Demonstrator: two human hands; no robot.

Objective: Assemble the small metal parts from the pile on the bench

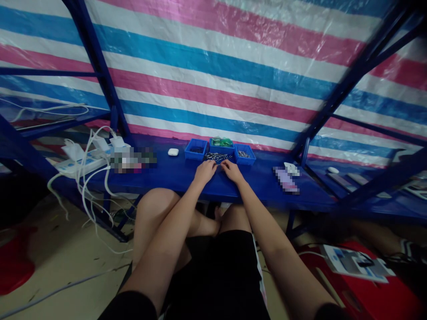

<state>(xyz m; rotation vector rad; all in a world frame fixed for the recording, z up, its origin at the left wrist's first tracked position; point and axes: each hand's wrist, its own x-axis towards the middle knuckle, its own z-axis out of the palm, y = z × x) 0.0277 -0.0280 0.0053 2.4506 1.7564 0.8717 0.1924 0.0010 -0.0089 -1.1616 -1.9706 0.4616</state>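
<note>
Metal pieces (217,157) in a loose heap on the blue table (173,175)

They lie just past the fingertips, hemmed by the left tray (194,156), the middle tray (222,150) and the right tray (246,161); the heap's open side faces the person. The left hand (207,170) and right hand (231,170) are close together, wrists inside the front edge, forearms crossing it. Fingers on both are bent inward, tips near each other; at this size and in this dim light, I cannot tell whether they pinch anything. A narrow gap parts the left tray from a white case (173,152). A wider stretch of table runs from the right tray to a blurred purple item (286,181). Behind the trays, a striped sheet (213,91) closes the back edge.
</note>
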